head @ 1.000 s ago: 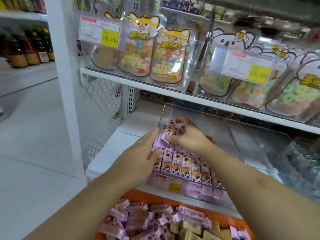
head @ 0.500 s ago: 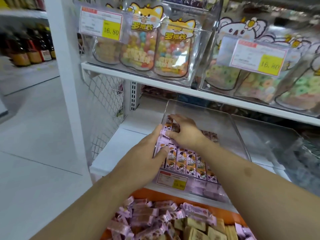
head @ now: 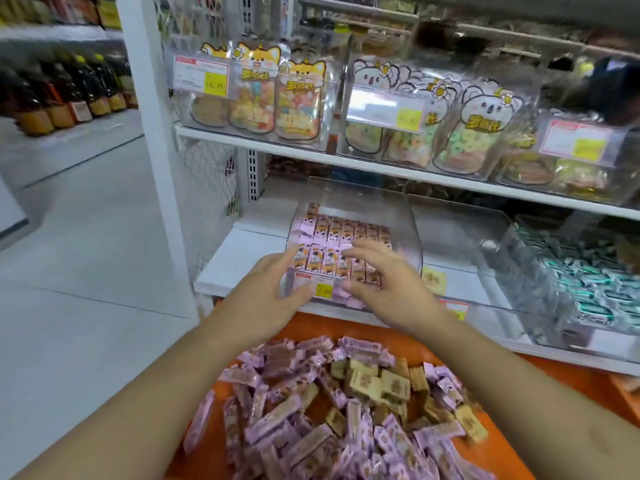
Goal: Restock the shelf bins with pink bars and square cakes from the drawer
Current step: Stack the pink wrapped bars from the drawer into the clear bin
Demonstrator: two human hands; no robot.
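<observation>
Yellow price tag [head: 324, 289], print blurred, between open-fingered left hand [head: 273, 292] and right hand [head: 391, 285].

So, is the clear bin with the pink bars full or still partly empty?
Partly empty. The clear bin holds two neat rows of pink bars, well below its rim.

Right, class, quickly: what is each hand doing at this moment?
Left hand: open, fingers straight, at the clear bin's front, holding nothing.
Right hand: open, fingers spread, holding nothing.
</observation>
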